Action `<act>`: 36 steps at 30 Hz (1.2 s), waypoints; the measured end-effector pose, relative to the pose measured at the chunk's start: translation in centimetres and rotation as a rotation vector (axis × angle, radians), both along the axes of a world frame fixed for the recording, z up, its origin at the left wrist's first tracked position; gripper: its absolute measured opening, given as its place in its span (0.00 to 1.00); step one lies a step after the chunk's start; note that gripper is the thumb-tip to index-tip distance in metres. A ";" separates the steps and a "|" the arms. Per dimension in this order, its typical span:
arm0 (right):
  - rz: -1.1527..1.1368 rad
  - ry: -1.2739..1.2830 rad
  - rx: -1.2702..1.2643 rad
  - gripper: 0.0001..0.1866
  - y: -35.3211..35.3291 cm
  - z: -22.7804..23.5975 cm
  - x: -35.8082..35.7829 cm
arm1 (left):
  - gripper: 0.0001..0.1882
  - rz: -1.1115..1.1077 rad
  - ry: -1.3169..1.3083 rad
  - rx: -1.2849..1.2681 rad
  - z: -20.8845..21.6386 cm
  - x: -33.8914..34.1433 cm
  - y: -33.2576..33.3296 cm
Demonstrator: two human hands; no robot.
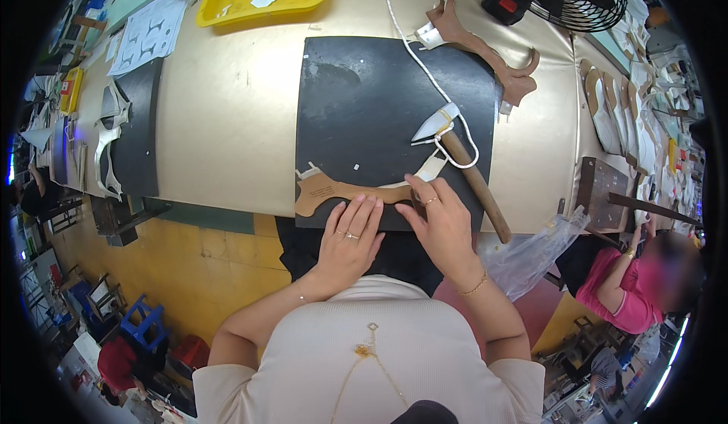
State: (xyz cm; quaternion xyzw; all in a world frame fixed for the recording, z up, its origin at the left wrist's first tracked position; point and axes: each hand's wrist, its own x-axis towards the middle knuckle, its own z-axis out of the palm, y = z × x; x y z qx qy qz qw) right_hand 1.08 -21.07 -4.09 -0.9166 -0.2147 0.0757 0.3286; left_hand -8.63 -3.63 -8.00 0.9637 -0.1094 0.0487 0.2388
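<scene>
Cutout (321,191), tan, leathery, narrow-waisted, dark-stamped, left fingers (354,215) outstretched across it, right fingers (422,187) pinching its end

The small dark print (321,193) on the brown piece (346,190) is illegible.

Lower centre of frame: left hand (347,238) laid flat, fingers over a tan cut piece (322,189) at the near edge of a black mat (349,113). Right hand (446,223) at the piece's right end; whether it pinches is hard to tell. Right of centre, wooden-handled hammer (474,178), crossed by white cord (413,53). Upper left, yellow tray (296,4) on gold counter (227,121).
</scene>
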 end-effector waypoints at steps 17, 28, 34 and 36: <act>0.031 -0.062 0.144 0.10 1.3 -1.3 0.1 | 0.31 -0.044 -0.044 0.245 -1.7 -1.0 -0.1; 0.034 -0.022 0.124 0.07 1.6 -1.7 0.0 | 0.28 -0.073 -0.043 0.249 -2.0 -1.2 0.5; 0.049 -0.063 0.200 0.12 1.8 -2.1 -0.2 | 0.28 -0.053 -0.028 0.269 -1.9 -1.3 0.4; 0.049 -0.032 0.189 0.11 1.8 -2.0 -0.2 | 0.28 -0.048 -0.028 0.288 -2.0 -1.3 0.4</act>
